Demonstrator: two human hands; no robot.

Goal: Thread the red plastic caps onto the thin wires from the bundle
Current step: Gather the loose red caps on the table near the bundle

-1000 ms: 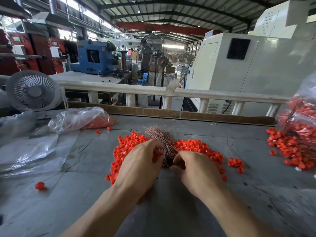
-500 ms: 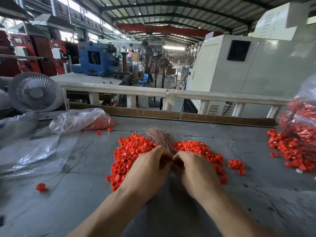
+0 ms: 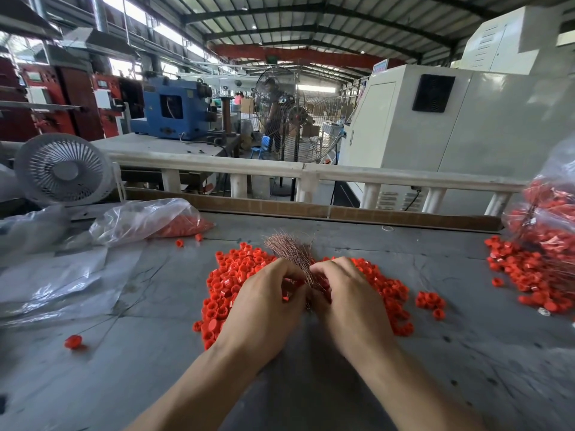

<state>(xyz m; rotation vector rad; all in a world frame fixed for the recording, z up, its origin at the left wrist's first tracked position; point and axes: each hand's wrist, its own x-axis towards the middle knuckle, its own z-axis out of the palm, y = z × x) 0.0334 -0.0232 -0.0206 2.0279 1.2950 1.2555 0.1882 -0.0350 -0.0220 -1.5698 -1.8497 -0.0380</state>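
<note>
Centrally, low in the frame, two bare hands meet over a grey, scuffed worktop [image 3: 466, 353]. The left hand [image 3: 264, 309] and the right hand [image 3: 348, 300] sit knuckle to knuckle, fingers curled inward around the lower end of a bundle of thin copper-coloured wires [image 3: 292, 248]. The grip of each hand is closed on that bundle; whether either also pinches a cap is hidden by the fingers. The wire tips fan upward and away, just above the hands.

A wide heap of small red plastic caps [image 3: 236, 275] spreads on both sides of the hands, touching them. A small cluster of red caps [image 3: 431, 301] lies just right of the heap, and a single red cap on a thin wire [image 3: 73, 341] rests apart at lower left.

At the right edge, a clear plastic bag of red caps on wires [image 3: 550, 213] spills more caps onto the worktop. At middle left lies a clear plastic bag holding red caps [image 3: 146, 217], with crumpled clear plastic sheeting [image 3: 56, 281] below it. A small white desk fan [image 3: 63, 169] stands at the far left edge.

Bare worktop shows between the heap and the right-hand spill, and across the bottom of the frame. A brown board [image 3: 342, 213] runs along the far edge, with a white railing [image 3: 311, 172] behind it.
</note>
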